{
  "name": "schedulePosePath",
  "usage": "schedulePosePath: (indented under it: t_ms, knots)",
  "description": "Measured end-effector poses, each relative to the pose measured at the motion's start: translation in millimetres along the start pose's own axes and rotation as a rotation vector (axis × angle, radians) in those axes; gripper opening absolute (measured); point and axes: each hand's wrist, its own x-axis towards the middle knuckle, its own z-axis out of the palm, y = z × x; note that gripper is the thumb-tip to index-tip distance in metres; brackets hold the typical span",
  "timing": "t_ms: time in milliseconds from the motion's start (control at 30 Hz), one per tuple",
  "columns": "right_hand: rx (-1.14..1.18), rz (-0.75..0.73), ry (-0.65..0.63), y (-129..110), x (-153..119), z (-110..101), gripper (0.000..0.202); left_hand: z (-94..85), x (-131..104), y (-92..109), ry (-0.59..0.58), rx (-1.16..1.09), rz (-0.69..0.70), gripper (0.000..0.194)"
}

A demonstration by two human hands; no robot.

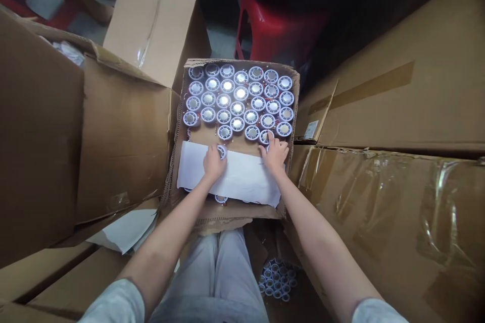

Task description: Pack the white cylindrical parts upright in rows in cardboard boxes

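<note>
We see white-rimmed round components (237, 109) with silvery centres, face up in close rows from the cardboard box's (223, 211) far edge, reaching nearer us at the right; a partly hidden component (223, 151) is just left of the middle.

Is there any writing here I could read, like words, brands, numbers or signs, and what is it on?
No text can be read.
White label on the large cardboard box at right: too small and blurred.
Round parts and white sheet: no readable marks.

Dim, shadowy surroundings; white glare on central discs; wide-angle stretching towards edges.
</note>
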Motion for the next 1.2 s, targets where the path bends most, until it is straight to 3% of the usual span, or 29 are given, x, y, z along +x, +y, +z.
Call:
schedulePosePath:
  t_ms: [133, 267, 400, 533, 700, 867, 967, 1067, 1200]
  knots:
    - [0.017, -0.002, 0.021, 6, -15, 10, 0.045, -10.6, 28, -9, 0.078, -0.003, 0.005, 0.061]
    - [0.054, -0.087, 0.042, 14, -28, 14, 0.032, -11.2, 46, 4, 0.088, 0.030, 0.133, 0.084]
    - [0.084, -0.194, -0.048, 10, -14, 10, 0.046, -9.4, 57, 15, 0.034, 0.076, 0.117, 0.077]
    - [0.102, -0.106, -0.074, 3, 6, 5, 0.055, -7.6, 61, 14, 0.008, 0.047, 0.166, 0.069]
    - [0.252, -0.189, -0.109, 4, -7, -3, 0.059, -9.6, 39, 1, 0.017, -0.074, 0.116, 0.066]
    - [0.426, -0.259, -0.266, -16, -54, -7, 0.052, -15.0, -19, -24, 0.100, -0.319, -0.109, 0.067]
    - [0.559, -0.172, -0.276, -43, -88, -19, 0.052, -38.6, -79, -33, 0.102, -0.489, -0.229, 0.071]
    - [0.745, -0.020, -0.171, -70, -120, -50, 0.058, -87.5, -158, -34, 0.083, -0.646, -0.254, 0.069]
    - [0.882, 0.074, -0.060, -97, -140, -117, 0.060, -172.2, -265, -34, -0.002, -0.689, -0.138, 0.072]
